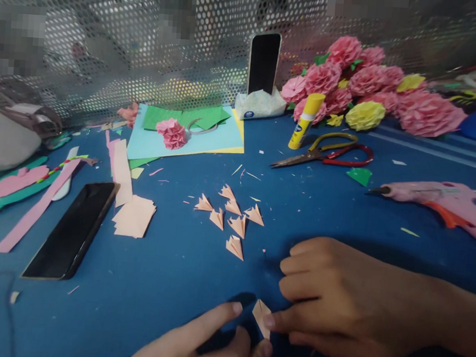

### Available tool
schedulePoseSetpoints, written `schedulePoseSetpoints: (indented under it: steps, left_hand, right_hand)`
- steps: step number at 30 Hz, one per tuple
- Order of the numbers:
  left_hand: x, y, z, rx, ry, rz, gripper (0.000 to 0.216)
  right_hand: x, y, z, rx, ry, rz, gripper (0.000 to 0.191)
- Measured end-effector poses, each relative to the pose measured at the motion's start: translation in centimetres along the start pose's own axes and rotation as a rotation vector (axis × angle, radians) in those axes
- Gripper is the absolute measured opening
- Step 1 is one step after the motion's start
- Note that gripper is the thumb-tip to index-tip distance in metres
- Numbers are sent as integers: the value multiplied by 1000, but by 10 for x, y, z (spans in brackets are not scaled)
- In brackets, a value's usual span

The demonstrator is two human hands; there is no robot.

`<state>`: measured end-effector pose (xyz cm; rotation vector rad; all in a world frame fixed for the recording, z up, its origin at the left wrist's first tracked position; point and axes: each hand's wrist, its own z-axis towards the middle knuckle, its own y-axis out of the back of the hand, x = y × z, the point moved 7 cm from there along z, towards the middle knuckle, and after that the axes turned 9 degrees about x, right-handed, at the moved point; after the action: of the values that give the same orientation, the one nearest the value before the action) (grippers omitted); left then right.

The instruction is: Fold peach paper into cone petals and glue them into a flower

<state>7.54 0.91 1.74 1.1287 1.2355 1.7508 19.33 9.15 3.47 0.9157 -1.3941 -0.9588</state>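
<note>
— Where's the paper fold (261,317)?
— Just nearer you than the cluster of finished folds (230,221), low over the bench (165,293). Your right hand (335,299) pinches it between thumb and forefinger, likely to keep the crease tight.
— And the left hand (210,345)?
— Loosely spread, gripping nothing. Its forefinger stretches toward the fold and its thumb sits by the lower tip, steadying it, I'd judge.

Mid-frame lie folded paper pieces (230,221), a phone (71,232) at lower left, scissors (313,155) (glue stick (305,120) just behind) upper right, glue gun (444,195) far right.
</note>
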Motion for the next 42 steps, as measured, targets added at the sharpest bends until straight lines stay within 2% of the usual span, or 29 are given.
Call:
schedulePoseSetpoints:
  steps: [3,7,11,13,17,19,21,23,26,28,31,34,38,42]
  left_hand:
    - [2,3,0,-54,19,-43,33]
    - [3,8,3,-63,24,-70,29]
    - [3,15,3,-117,26,-44,22]
    - [2,18,3,-102,1,-7,24]
    - [2,19,8,6,-37,61,32]
    - [3,22,11,-3,-19,54,35]
    - [4,24,15,-36,10,41,36]
    - [4,24,18,-72,41,31,36]
    - [4,22,22,-113,64,25,35]
    - [5,21,24,-121,60,29,33]
    - [6,19,24,-126,54,43,31]
    - [8,17,22,-143,58,42,30]
    - [11,14,18,-163,75,-8,30]
    - [16,12,16,-227,136,-24,24]
  right_hand:
    - [0,2,-1,-37,-25,-38,21]
    - [1,2,-2,-77,-51,-51,28]
    - [-6,4,-1,-157,-83,60,29]
    - [-10,8,-1,-219,-105,106,27]
    - [-23,20,-2,-366,-264,182,26]
    - [-28,24,-3,-409,-365,235,25]
    - [-32,24,0,-376,-456,271,20]
    - [-33,20,5,-263,-506,287,11]
    - [-30,15,11,-111,-518,294,5]
    - [-30,14,14,-74,-519,308,7]
    - [-32,14,15,-52,-530,349,11]
    - [-35,11,15,-62,-533,351,7]
    - [-34,5,16,-117,-487,264,6]
    - [-30,1,15,-151,-431,175,15]
